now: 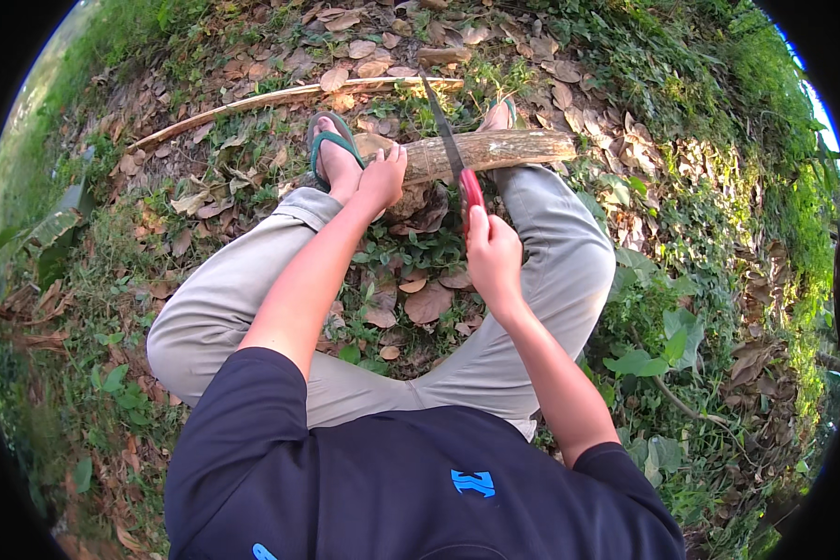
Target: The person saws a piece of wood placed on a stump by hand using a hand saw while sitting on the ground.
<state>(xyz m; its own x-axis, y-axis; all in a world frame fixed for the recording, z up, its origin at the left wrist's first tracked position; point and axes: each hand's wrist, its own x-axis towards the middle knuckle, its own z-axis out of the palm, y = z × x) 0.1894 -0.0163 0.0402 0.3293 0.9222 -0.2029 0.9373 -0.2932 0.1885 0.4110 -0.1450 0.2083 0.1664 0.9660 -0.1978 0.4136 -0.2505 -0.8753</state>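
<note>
A thick piece of log (518, 147) lies crosswise in front of me, between and against my feet. My left hand (383, 179) grips the log near its left end, with the fingers wrapped over the bark. In my right hand (493, 252) is a hand saw (448, 138) with a red handle, the fingers closed around it. Its dark blade rests across the log right of my left hand and points away from me. Whether the teeth have cut into the wood cannot be made out.
Beyond the log lies a long, thin, pale strip of wood (280, 96). A short wood chunk (444, 56) sits farther off. Dry leaves (429, 303) and green plants (658, 350) cover the ground. My sandalled left foot (336, 154) is beside the log's left end.
</note>
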